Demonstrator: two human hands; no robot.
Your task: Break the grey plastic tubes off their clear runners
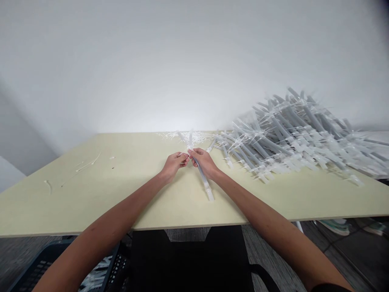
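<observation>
Both my hands meet over the middle of the pale table [121,194]. My right hand [204,161] is closed around a bundle of grey plastic tubes [204,183] that slants toward me, its near end resting on the table. My left hand [176,161] pinches something thin and white at the bundle's upper part, probably a cable tie, fingertips touching the right hand's. The far ends of the tubes stick out beyond my fingers.
A big heap of tied grey tube bundles [291,134] covers the table's right side. Loose white cable ties [182,136] lie at the far edge, a few scraps [88,164] at the left. A dark crate [60,263] sits on the floor below left.
</observation>
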